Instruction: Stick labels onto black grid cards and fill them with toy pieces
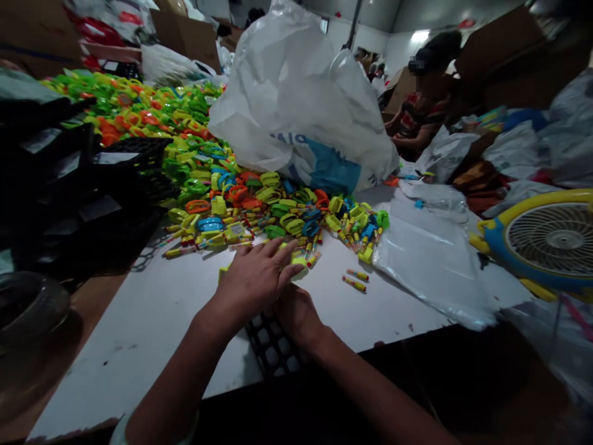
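My left hand (254, 271) reaches to the near edge of a pile of small plastic toys, back of the hand up, fingers stretched out. Yellow-green plastic (300, 262) shows beside its thumb and at its other side; how far the hand touches it is hidden. Just below, my right hand (299, 314) is partly tucked under the left one, its fingers out of sight. Under both hands a black lattice tray (273, 346) lies on the white table (152, 327). Yellow tubes with red ends (354, 283) lie to the right of the hands.
A big white plastic bag (301, 93) stands behind the toy pile (273, 204). Stacked black crates (83, 179) rise at left. Clear plastic bags (430, 253) lie at right, near a yellow-and-blue fan (551, 241). Another person (421, 117) sits at the back right.
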Demonstrator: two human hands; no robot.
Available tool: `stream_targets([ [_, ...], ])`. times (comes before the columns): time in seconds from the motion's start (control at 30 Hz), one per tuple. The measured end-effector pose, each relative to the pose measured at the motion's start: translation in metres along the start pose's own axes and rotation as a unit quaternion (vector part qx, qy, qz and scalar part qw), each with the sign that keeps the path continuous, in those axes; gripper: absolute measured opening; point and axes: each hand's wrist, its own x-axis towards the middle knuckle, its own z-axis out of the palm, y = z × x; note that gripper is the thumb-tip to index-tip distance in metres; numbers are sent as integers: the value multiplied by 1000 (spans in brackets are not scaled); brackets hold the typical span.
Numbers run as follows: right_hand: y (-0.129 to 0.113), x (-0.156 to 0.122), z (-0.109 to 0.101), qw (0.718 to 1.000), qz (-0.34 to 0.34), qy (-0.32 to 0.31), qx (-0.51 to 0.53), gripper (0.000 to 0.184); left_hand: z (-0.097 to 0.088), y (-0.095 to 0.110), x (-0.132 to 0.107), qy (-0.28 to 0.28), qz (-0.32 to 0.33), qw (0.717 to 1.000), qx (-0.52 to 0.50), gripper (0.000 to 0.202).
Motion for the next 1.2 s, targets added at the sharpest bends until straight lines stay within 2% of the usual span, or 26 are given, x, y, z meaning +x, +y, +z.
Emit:
stream_targets([
  [0.07, 4, 4, -16, 999, -17, -19, 33, 19, 3, 1, 2, 0, 4, 1000, 13, 48],
  [0.1, 9, 8, -28, 999, -9, -4, 35, 18, 4, 0, 1, 3, 1, 1000, 18, 49],
  [0.17, 25, 22, -57, 995, 50, 80, -9, 21, 4, 0, -3, 6, -2, 1000, 23, 50],
  [0.2, 36, 30, -71, 983, 97, 143, -55, 23, 4, 0, -5, 6, -3, 1000, 26, 50],
  [0.27, 61, 50, -97, 959, 158, 209, -105, 27, 2, 1, -8, 1, -11, 999, 30, 51],
  [0.33, 83, 66, -113, 946, 200, 223, -124, 27, 0, 2, -9, -10, -27, 999, 27, 52],
  [0.4, 96, 73, -119, 942, 223, 217, -126, 23, -3, 2, -8, -27, -33, 999, 11, 53],
  [0.47, 98, 70, -119, 944, 228, 207, -115, 15, -7, 0, -7, -41, -33, 999, -1, 53],
  [0.53, 90, 59, -115, 950, 225, 195, -97, 10, -10, -4, -7, -42, -37, 998, 11, 51],
  [0.6, 75, 44, -108, 962, 218, 157, -44, 21, -11, -7, -6, -39, -34, 998, 24, 51],
  [0.67, 54, 28, -97, 969, 219, 95, 67, 32, -10, -8, -6, -44, -23, 999, 13, 52],
  [0.7, 44, 22, -90, 963, 219, 69, 141, 37, -9, -9, -7, -47, -20, 999, 3, 53],
  [0.77, 24, 12, -74, 935, 212, 26, 283, 42, -7, -8, -7, -47, -21, 999, -7, 53],
  [0.87, 4, 5, -52, 897, 197, -31, 396, 35, -5, -8, -8, -42, -20, 999, -9, 52],
  [0.93, -1, 3, -40, 894, 208, -49, 393, 28, -5, -8, -9, -42, -17, 999, -13, 51],
  [1.03, 2, 3, -29, 932, 201, 7, 300, 24, -4, -8, -9, -38, -18, 999, -18, 50],
  [1.1, 7, 2, -25, 962, 157, 37, 221, 20, -4, -9, -10, -34, -18, 999, -21, 50],
  [1.2, 13, -1, -23, 986, 85, 30, 141, 15, -3, -9, -11, -28, -16, 999, -25, 51],
])
